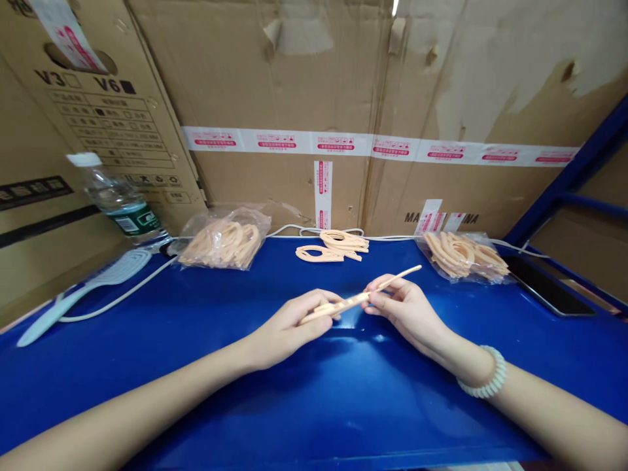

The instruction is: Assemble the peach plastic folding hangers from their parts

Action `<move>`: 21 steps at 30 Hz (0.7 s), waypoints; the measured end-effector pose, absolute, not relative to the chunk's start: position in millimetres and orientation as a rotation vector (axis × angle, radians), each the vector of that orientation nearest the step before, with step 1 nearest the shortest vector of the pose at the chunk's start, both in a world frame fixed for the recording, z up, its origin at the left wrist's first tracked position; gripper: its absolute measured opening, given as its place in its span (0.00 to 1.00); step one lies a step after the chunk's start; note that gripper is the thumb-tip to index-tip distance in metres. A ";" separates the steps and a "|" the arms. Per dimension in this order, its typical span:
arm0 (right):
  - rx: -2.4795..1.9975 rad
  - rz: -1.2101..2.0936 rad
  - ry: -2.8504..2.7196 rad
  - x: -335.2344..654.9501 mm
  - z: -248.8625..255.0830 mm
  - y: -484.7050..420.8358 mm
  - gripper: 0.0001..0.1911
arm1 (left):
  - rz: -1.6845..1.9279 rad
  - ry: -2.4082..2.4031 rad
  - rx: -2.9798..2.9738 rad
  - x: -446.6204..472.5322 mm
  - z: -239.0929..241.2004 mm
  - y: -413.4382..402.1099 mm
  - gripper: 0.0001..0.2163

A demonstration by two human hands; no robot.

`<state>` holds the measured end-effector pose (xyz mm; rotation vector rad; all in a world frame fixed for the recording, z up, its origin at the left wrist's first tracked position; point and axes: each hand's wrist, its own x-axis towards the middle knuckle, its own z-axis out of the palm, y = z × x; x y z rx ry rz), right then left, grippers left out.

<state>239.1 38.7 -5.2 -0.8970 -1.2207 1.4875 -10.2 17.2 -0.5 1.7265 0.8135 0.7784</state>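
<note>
Over the middle of the blue table [314, 392], both of my hands grip one thin peach-coloured plastic piece [360, 297], seen edge-on like a slim stick. My left hand [294, 324] is closed around its near left end. My right hand [405, 307] pinches it further along, and its far tip sticks out up and to the right. A small pile of the same flat peach pieces [336, 247] lies on the table just behind my hands.
A clear bag of peach pieces [223, 243] lies at the back left and another bag [464, 255] at the back right. A water bottle [120, 203] and a pale hairbrush [83, 291] sit at the left. A dark phone [549, 288] lies right. Cardboard boxes [314, 104] wall the back.
</note>
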 end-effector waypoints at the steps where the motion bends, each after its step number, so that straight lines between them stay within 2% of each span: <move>1: -0.897 1.481 -1.241 238.5 -7.4 38.4 0.18 | 0.713 0.760 1.697 -8.2 0.4 17.5 0.20; 4: -0.902 1.409 -1.365 239.2 -10.9 39.2 0.15 | 0.554 0.703 1.560 -2.8 0.3 20.4 0.24; 9: -0.765 1.119 -1.799 244.8 -4.7 43.6 0.09 | 0.591 0.855 1.407 6.1 -3.0 26.5 0.15; 12: -0.619 0.870 -2.033 246.5 -0.1 44.2 0.06 | 0.565 0.855 1.644 10.7 -2.4 28.7 0.15; 21: -0.424 0.464 -2.386 249.2 -2.8 35.5 0.08 | 0.558 0.743 2.276 2.4 -9.8 27.4 0.15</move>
